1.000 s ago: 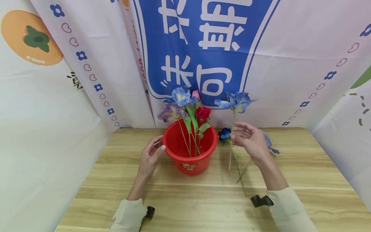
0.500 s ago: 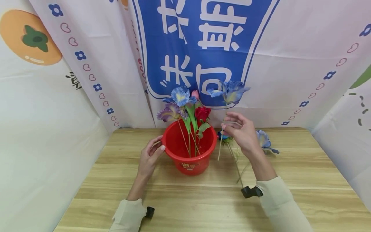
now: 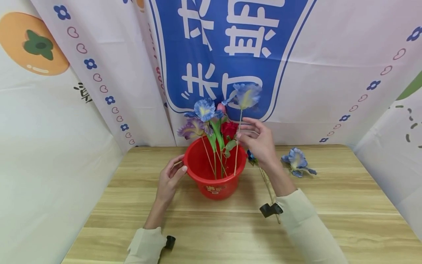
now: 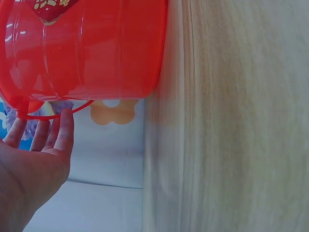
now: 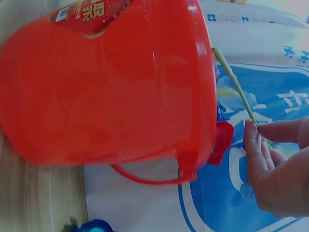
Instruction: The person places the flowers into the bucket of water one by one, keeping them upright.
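Observation:
A red bucket stands on the table, with a blue iris, a purple iris, a pink tulip and a red rose in it. At its left side, my left hand holds the edge near the rim, its fingers at the thin red handle in the left wrist view. My right hand pinches the stem of another blue iris between thumb and fingers. That flower is upright, and its lower stem end overlaps the bucket's opening at the right in the head view.
Right of the bucket, a dark blue rose lies on the wooden table, partly behind my right hand. Another blue iris lies farther right. A printed cloth hangs behind the table.
My right hand has moved left and a little up with the blue iris, from beside the bucket to over its right rim. My left hand has stayed at the bucket.

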### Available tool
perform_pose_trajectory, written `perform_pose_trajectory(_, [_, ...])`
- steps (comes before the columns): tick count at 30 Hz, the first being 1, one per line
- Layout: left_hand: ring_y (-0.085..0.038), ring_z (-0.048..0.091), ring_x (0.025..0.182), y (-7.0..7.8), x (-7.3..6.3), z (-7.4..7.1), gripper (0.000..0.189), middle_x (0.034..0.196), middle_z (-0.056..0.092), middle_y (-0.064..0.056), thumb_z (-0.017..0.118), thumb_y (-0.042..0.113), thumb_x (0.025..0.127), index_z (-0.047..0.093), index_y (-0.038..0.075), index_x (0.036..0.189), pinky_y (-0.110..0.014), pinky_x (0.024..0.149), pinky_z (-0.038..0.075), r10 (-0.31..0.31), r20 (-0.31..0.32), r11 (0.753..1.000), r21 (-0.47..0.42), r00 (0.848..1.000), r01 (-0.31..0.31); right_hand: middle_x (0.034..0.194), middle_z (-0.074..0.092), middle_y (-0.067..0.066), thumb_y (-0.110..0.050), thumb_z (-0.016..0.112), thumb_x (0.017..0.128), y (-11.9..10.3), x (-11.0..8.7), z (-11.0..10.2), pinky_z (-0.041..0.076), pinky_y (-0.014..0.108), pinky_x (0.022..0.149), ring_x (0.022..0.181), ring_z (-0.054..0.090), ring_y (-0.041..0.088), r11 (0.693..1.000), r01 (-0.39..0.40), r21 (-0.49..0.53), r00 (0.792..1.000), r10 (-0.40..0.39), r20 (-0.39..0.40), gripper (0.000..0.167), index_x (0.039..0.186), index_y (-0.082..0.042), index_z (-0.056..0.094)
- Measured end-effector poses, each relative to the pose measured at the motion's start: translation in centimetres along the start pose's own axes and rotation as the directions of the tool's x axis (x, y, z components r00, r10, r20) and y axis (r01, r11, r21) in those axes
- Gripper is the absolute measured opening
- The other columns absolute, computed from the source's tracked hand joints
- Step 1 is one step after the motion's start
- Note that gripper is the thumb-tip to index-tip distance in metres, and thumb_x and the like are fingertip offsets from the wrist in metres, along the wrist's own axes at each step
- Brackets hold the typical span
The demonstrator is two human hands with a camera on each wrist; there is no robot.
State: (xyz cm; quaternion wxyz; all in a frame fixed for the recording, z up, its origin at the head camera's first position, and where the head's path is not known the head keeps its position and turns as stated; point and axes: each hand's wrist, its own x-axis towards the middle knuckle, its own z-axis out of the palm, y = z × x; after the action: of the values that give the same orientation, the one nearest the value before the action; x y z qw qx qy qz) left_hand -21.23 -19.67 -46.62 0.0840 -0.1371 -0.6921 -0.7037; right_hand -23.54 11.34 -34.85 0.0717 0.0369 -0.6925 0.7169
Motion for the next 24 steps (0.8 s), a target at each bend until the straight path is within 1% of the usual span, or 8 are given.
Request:
perform_pose_trajectory(3, [-0.014,0.064,0.130,0.0,0.0,0.0,0.046,0.148,0.058,-0.021,0.064,0.005,0.104,0.056,-0.004,0.149,-0.022,0.102,0.060,-0.002,0.001,1.000,-0.004,1.000,0.002,0.135,0.067,0.022,0.006,0.071,0.097,0.0,0.2,0.8,0.068,0.027,0.078,0.112,0.074,0.032,1.000,0.009,0.008,1.000,-0.009,-0.008,0.055,0.149,-0.007,0.060])
perform_pose_trajectory(8, [-0.016,0.065,0.130,0.0,0.0,0.0,0.045,0.147,0.059,-0.020,0.064,0.004,0.104,0.057,-0.004,0.148,-0.022,0.102,0.060,0.002,-0.003,1.000,-0.004,1.000,-0.002,0.128,0.068,0.023,0.008,0.070,0.097,0.3,0.6,1.8,0.068,0.026,0.076,0.111,0.072,0.041,1.000,0.020,0.009,1.000,-0.020,-0.015,0.051,0.145,-0.004,0.063])
perform_pose_trajectory(11, [-0.016,0.065,0.129,-0.1,0.1,0.0,0.045,0.147,0.059,-0.022,0.064,0.003,0.104,0.057,-0.005,0.147,-0.021,0.102,0.060,0.007,-0.007,1.000,-0.001,1.000,-0.007,0.125,0.068,0.024,0.010,0.069,0.095,0.8,0.9,2.3,0.067,0.025,0.073,0.104,0.074,0.036,0.999,0.035,-0.008,0.999,-0.035,-0.014,0.050,0.144,-0.001,0.065])
perform_pose_trajectory(14, [-0.014,0.065,0.128,-0.3,0.1,0.0,0.045,0.147,0.059,-0.023,0.064,0.003,0.104,0.057,-0.006,0.147,-0.020,0.101,0.060,0.010,-0.011,1.000,0.001,1.000,-0.010,0.122,0.070,0.024,0.011,0.070,0.094,1.3,1.0,2.9,0.067,0.027,0.071,0.094,0.074,0.026,0.998,0.051,-0.041,0.999,-0.051,-0.017,0.049,0.142,0.000,0.066])
perform_pose_trajectory(15, [-0.014,0.065,0.128,-0.3,0.1,0.0,0.045,0.147,0.058,-0.024,0.064,0.003,0.104,0.057,-0.006,0.147,-0.020,0.101,0.060,0.011,-0.011,1.000,0.003,1.000,-0.011,0.121,0.070,0.024,0.010,0.070,0.094,1.4,1.0,3.1,0.067,0.029,0.071,0.092,0.074,0.024,0.997,0.053,-0.051,0.998,-0.054,-0.018,0.049,0.142,0.000,0.067])
perform_pose_trajectory(18, [-0.013,0.065,0.127,-0.3,0.1,0.0,0.045,0.147,0.058,-0.023,0.064,0.002,0.103,0.057,-0.006,0.147,-0.020,0.101,0.060,0.008,-0.013,1.000,0.001,1.000,-0.008,0.120,0.070,0.024,0.009,0.072,0.094,1.8,1.0,3.6,0.069,0.044,0.078,0.093,0.074,0.027,0.996,0.046,-0.071,0.999,-0.048,-0.021,0.048,0.141,-0.002,0.068])
perform_pose_trajectory(21, [-0.013,0.065,0.127,-0.3,0.1,0.0,0.045,0.148,0.058,-0.023,0.064,0.002,0.103,0.057,-0.006,0.147,-0.020,0.101,0.060,0.004,-0.012,1.000,-0.004,1.000,-0.005,0.121,0.069,0.025,0.009,0.071,0.095,2.0,0.9,4.1,0.069,0.044,0.078,0.098,0.074,0.036,0.996,0.033,-0.084,0.999,-0.034,-0.015,0.049,0.142,-0.002,0.067])
perform_pose_trajectory(24, [-0.014,0.065,0.128,-0.4,0.1,0.0,0.045,0.147,0.058,-0.023,0.064,0.002,0.103,0.057,-0.006,0.147,-0.021,0.101,0.061,-0.001,-0.014,1.000,-0.012,1.000,0.001,0.122,0.069,0.026,0.009,0.070,0.095,2.2,0.7,4.7,0.068,0.041,0.076,0.102,0.074,0.040,0.993,0.018,-0.114,1.000,-0.019,-0.004,0.049,0.143,-0.001,0.066])
